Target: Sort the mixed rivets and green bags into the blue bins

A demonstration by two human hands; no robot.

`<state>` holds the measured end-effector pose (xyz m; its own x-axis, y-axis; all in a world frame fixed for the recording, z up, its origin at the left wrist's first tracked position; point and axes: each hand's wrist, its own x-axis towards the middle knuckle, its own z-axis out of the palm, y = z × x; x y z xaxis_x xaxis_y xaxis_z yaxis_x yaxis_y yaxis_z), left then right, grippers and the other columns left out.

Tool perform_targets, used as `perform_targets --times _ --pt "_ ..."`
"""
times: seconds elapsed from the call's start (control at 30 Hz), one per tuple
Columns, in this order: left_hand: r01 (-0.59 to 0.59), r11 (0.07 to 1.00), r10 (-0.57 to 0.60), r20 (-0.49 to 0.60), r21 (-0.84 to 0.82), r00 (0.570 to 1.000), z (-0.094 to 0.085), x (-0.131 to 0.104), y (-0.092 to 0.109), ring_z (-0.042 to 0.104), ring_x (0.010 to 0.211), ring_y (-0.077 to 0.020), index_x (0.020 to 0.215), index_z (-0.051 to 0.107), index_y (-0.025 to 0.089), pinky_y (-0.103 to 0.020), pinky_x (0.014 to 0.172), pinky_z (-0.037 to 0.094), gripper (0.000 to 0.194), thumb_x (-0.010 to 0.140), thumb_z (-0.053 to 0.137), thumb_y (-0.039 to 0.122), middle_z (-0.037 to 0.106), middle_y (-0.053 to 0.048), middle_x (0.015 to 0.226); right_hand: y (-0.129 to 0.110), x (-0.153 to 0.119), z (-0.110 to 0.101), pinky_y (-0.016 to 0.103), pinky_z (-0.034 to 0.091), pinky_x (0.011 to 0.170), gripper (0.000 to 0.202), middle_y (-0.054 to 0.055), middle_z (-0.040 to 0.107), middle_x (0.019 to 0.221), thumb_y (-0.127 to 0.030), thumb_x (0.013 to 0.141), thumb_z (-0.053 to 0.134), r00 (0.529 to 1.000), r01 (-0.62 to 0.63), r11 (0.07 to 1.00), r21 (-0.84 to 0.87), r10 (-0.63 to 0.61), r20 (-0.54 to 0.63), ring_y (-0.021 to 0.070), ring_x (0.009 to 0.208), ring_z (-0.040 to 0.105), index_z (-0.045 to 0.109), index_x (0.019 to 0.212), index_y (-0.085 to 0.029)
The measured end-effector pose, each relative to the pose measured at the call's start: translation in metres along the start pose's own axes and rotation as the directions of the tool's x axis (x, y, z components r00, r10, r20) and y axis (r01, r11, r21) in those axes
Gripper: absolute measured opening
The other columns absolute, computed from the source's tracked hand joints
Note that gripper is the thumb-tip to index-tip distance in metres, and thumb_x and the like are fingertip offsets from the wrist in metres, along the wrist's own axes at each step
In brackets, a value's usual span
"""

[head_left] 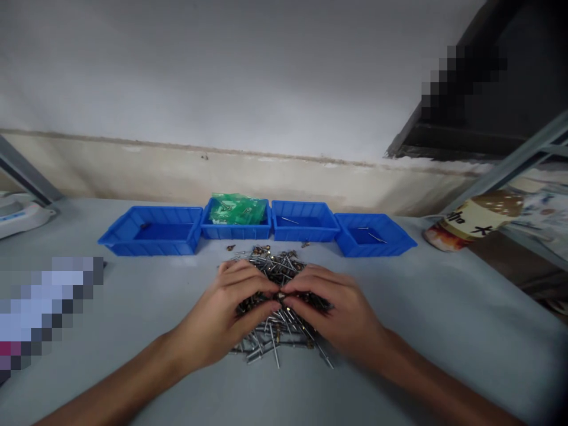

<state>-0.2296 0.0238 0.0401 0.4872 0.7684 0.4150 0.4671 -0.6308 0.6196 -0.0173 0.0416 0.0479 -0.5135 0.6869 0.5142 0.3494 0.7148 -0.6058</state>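
A pile of metal rivets and small brass-coloured pieces lies on the grey table. Over its left side is my left hand, thumb and index finger brought together near the middle of the pile. My right hand mirrors it from the right, its thumb and index fingertips close to those of the left. A small brass-coloured piece shows between the fingertips; which hand grips it is unclear. Both hands partly hide the pile.
Several blue bins stand in a row behind the pile: far left, one with a green bag, one with a thin pin, and far right. A labelled bottle stands right; a white device sits left.
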Motion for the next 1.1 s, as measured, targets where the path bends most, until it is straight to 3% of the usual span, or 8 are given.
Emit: perform_targets --times 0.17,0.4,0.63,0.93,1.1 --pt "0.008 1.000 -0.009 -0.016 -0.026 1.000 0.0004 -0.0006 0.0020 0.058 0.085 -0.0182 0.096 0.065 0.023 -0.039 0.084 0.040 0.008 0.093 0.058 0.022 0.066 -0.001 0.089 -0.0018 0.0001 0.0015 0.030 0.053 0.069 0.012 0.002 0.071 0.079 -0.012 0.083 0.065 0.999 0.043 0.999 0.009 -0.043 -0.020 0.0145 0.074 0.064 0.069 0.089 -0.021" --pt "-0.012 1.000 0.011 -0.052 -0.022 0.999 0.0002 0.0008 0.0018 0.059 0.086 -0.0173 0.100 0.065 0.023 -0.038 0.084 0.040 0.011 0.091 0.060 0.018 0.067 0.000 0.089 0.0005 -0.0018 0.0021 0.028 0.050 0.064 0.002 0.000 0.067 0.075 -0.019 0.082 0.069 0.997 -0.076 0.997 0.030 0.076 0.003 0.0133 0.069 0.062 0.068 0.082 -0.020" --pt "-0.017 0.999 0.014 -0.068 -0.044 0.998 0.0026 0.0000 0.0028 0.062 0.086 -0.0178 0.101 0.066 0.023 -0.039 0.084 0.043 0.012 0.091 0.060 0.018 0.069 0.000 0.091 -0.0006 -0.0013 0.0026 0.027 0.050 0.066 0.005 0.001 0.068 0.079 -0.018 0.084 0.065 0.990 -0.137 0.987 0.086 0.134 0.041 0.0134 0.072 0.063 0.069 0.085 -0.021" --pt "-0.125 0.991 0.122 -0.079 -0.035 0.989 -0.0009 0.0003 0.0011 0.059 0.098 -0.0178 0.110 0.065 0.022 -0.036 0.090 0.047 0.021 0.090 0.062 0.016 0.071 -0.002 0.099 -0.0009 -0.0013 0.0046 0.025 0.046 0.063 0.009 -0.001 0.067 0.077 -0.022 0.088 0.061 0.960 -0.272 0.951 0.145 0.258 0.113 0.0124 0.069 0.060 0.068 0.082 -0.022" --pt "-0.166 0.986 0.166 -0.094 0.007 0.982 -0.0030 0.0007 -0.0006 0.059 0.094 -0.0165 0.106 0.065 0.020 -0.036 0.090 0.048 0.017 0.090 0.062 0.015 0.070 -0.002 0.096 -0.0013 -0.0001 0.0044 0.025 0.047 0.067 0.012 -0.001 0.068 0.081 -0.021 0.090 0.058 0.961 -0.252 0.955 0.154 0.229 0.153 0.0117 0.072 0.061 0.070 0.087 -0.022"
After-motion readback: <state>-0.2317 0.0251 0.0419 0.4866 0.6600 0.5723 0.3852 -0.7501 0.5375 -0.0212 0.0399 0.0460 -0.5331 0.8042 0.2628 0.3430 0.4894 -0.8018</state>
